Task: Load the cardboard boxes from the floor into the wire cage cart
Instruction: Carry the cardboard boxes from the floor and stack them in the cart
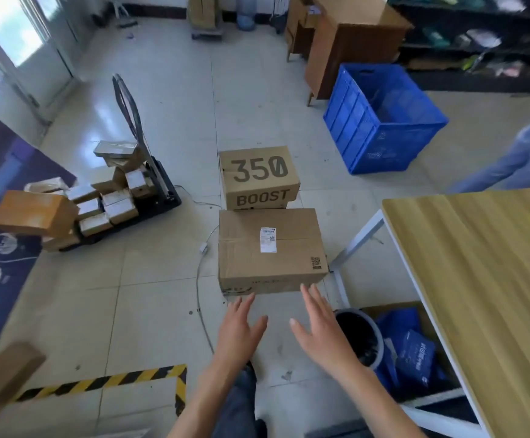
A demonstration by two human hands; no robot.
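two bare hands, the left hand (241, 327) and right hand (320, 324), hang spread and empty just short of the taped shipping carton (270, 248) on the tiled floor (150, 311), seemingly poised to clasp its sides, with the 350 boost shoebox (259, 175) close behind it.

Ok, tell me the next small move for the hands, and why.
Probably spread both hands to the near corners of the plain brown cardboard box with the white label. The left hand and right hand hover open just short of it, touching nothing.
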